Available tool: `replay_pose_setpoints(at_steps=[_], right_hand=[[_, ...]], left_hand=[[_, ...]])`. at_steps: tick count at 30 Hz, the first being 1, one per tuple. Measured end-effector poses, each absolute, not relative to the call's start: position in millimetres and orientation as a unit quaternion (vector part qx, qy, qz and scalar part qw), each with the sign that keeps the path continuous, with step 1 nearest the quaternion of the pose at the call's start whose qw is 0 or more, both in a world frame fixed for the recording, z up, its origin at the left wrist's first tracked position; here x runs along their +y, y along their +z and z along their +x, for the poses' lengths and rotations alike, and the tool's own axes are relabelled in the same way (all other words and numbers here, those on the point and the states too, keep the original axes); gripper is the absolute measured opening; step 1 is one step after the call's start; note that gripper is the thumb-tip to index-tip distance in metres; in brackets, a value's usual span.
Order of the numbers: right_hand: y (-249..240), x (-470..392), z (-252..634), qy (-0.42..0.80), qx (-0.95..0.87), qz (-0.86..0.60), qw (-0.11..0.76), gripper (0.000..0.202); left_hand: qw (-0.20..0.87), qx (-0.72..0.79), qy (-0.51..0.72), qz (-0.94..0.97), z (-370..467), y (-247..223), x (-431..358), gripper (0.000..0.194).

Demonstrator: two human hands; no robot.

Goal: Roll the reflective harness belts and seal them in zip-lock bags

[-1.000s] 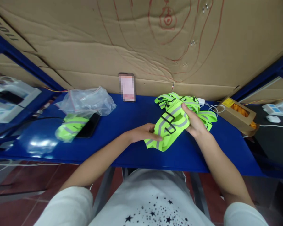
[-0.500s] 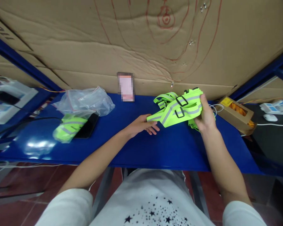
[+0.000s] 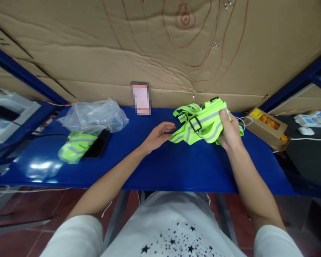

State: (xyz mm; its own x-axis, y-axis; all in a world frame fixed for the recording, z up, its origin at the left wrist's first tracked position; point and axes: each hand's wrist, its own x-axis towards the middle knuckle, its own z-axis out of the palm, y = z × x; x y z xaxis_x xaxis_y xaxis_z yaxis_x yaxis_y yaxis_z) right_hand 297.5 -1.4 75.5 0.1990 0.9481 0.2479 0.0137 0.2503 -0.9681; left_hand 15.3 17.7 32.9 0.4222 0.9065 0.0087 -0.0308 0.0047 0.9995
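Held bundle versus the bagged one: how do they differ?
The held bundle is unwrapped; the bagged bundle sits in clear plastic. The held bundle spreads loosely from the right hand, showing a black buckle; the bagged one lies compact, no buckle visible. Both are yellow-green, grey-striped.

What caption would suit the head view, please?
Right hand holding neon reflective straps, left hand at their edge, over a blue table.

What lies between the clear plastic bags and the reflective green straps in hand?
In the head view: an upright phone-like device by the cardboard, blue tabletop and, nearer the body, the left hand.
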Motion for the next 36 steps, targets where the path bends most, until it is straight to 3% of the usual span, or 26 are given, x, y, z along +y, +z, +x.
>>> replay_pose_setpoints(at_steps=[4, 8, 10, 12, 18, 20, 24, 31, 36], right_hand=[[90, -20, 286, 0.253, -0.645, -0.476, 0.542, 0.052], [107, -40, 263, 0.162, -0.815, -0.382, 0.404, 0.059], [110, -45, 252, 0.129, -0.852, -0.349, 0.368, 0.058], [110, -45, 245, 0.084, -0.858, -0.349, 0.367, 0.058], [107, -34, 241, 0.017, -0.869, -0.338, 0.361, 0.057], [106, -34, 242, 0.01, -0.872, -0.346, 0.346, 0.052], [102, -33, 244, -0.008, -0.867, -0.368, 0.337, 0.038], [96, -26, 236, 0.02, -0.862, -0.369, 0.347, 0.041], [97, -25, 236, 0.197, -0.777, -0.425, 0.421, 0.052]], left_hand=[[0.577, 0.24, 0.438, 0.646, 13, 56, 12, 0.069], [0.573, 0.191, 0.445, 0.662, 19, 81, 2, 0.111], [0.597, 0.206, 0.424, 0.649, 24, 85, -4, 0.123], [0.632, 0.224, 0.39, 0.631, 29, 81, -8, 0.117], [0.691, 0.284, 0.312, 0.586, 42, 58, -22, 0.067], [0.731, 0.281, 0.309, 0.54, 42, 57, -25, 0.065], [0.806, 0.22, 0.271, 0.478, 42, 62, -30, 0.079], [0.701, 0.34, 0.327, 0.535, 57, 56, -32, 0.053], [0.654, 0.383, 0.291, 0.584, 49, 47, -21, 0.04]])
